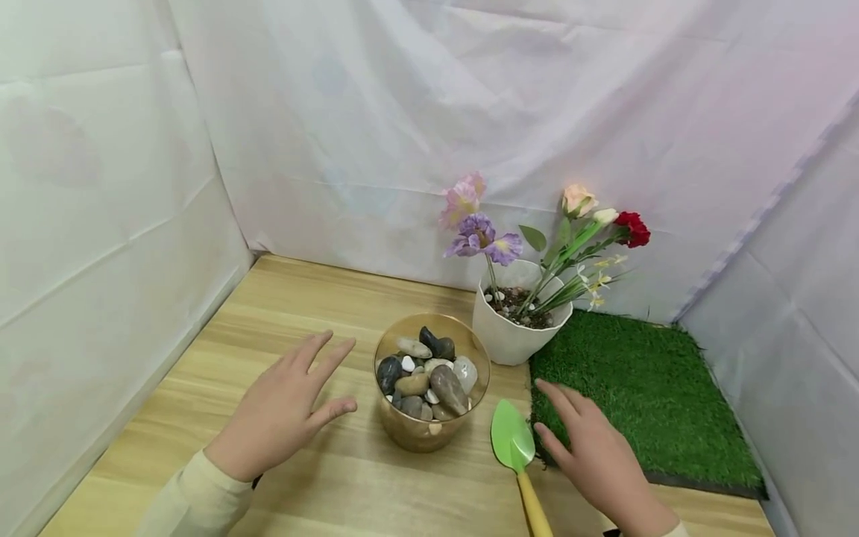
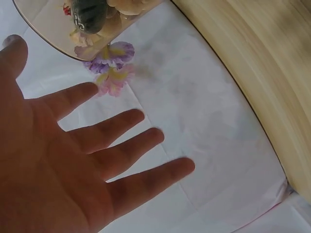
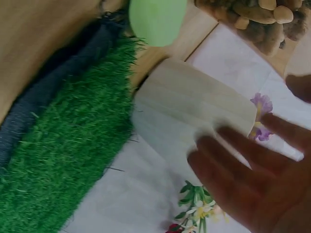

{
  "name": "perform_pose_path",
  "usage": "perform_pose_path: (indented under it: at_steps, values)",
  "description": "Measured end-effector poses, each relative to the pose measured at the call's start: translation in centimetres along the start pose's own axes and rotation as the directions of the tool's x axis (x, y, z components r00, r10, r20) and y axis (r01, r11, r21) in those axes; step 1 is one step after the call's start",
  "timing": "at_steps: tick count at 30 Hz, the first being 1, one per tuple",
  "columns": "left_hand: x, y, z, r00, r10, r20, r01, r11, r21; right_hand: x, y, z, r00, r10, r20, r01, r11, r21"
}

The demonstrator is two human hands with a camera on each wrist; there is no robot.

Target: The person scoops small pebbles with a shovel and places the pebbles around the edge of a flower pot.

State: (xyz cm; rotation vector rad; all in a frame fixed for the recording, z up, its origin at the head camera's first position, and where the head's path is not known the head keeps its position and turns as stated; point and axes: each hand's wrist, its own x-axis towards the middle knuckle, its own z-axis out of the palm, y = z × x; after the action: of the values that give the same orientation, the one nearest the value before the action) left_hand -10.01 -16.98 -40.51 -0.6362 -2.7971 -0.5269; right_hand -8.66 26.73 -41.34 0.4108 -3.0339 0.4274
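Observation:
An amber see-through bowl (image 1: pixel 419 436) full of smooth pebbles (image 1: pixel 412 384) stands mid-table. To its left hovers my left hand (image 1: pixel 285 406), fingers spread and straight, touching nothing; the left wrist view shows its bare palm (image 2: pixel 58 160). My right hand (image 1: pixel 593 447) is held over the near left part of the artificial grass mat (image 1: pixel 624 380), right of a small trowel, its fingers extended and holding nothing. The trowel has a green blade (image 1: pixel 511 436) and a yellow handle (image 1: pixel 533 507), and lies on the table right of the bowl.
Behind the bowl, a white flowerpot (image 1: pixel 506 339) holds soil, small stones and artificial flowers: purple iris (image 1: pixel 479 239), a peach rose (image 1: pixel 577 200) and a red carnation (image 1: pixel 633 229). White cloth (image 1: pixel 376 149) hangs round the wooden table (image 1: pixel 322 291).

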Motion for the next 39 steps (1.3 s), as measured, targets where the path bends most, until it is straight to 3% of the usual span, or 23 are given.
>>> perform_pose_path:
  at_steps: [2,4,9,13,15,20,27,33,35,39]
  values:
    - [-0.1,0.0,0.0,1.000,-0.007,0.000,0.007,1.000,-0.010,-0.1,0.2,0.3,0.995,0.018,0.098,-0.021,1.000,0.024]
    - [-0.3,0.1,0.0,1.000,-0.016,0.001,0.016,1.000,-0.011,-0.3,0.4,0.7,0.976,0.035,0.213,-0.049,0.997,0.061]
    - [-0.5,0.1,0.0,1.000,-0.030,0.004,0.030,0.999,-0.012,-1.4,1.2,2.0,0.902,-0.010,0.432,-0.060,0.987,0.150]
    - [-0.6,0.2,0.0,0.999,-0.040,0.008,0.040,0.999,-0.013,-2.0,1.8,3.2,0.835,-0.068,0.545,-0.058,0.976,0.211]
    - [-0.5,0.2,-0.1,0.999,-0.043,0.009,0.043,0.999,-0.013,-2.1,2.0,3.8,0.813,-0.078,0.577,-0.063,0.973,0.221]
    - [-0.6,0.2,0.0,0.999,-0.043,0.008,0.044,0.999,-0.020,-2.2,2.1,5.0,0.819,-0.092,0.566,-0.020,0.982,0.188]
    - [-0.8,0.1,0.1,0.999,-0.053,0.005,0.053,0.998,-0.026,-2.3,2.0,5.4,0.856,-0.025,0.517,-0.077,0.982,0.175]
    - [-0.7,0.1,0.2,0.999,-0.039,-0.002,0.039,0.999,-0.030,-2.4,2.3,4.4,0.895,0.020,0.446,-0.101,0.982,0.158]
    - [-0.7,0.1,0.2,0.999,-0.033,-0.008,0.033,0.999,-0.030,-2.3,2.4,3.8,0.898,0.049,0.437,-0.122,0.982,0.141]
    - [-0.8,0.2,0.2,0.999,-0.036,-0.005,0.036,0.999,-0.029,-2.2,2.6,2.3,0.878,0.114,0.465,-0.189,0.975,0.119]
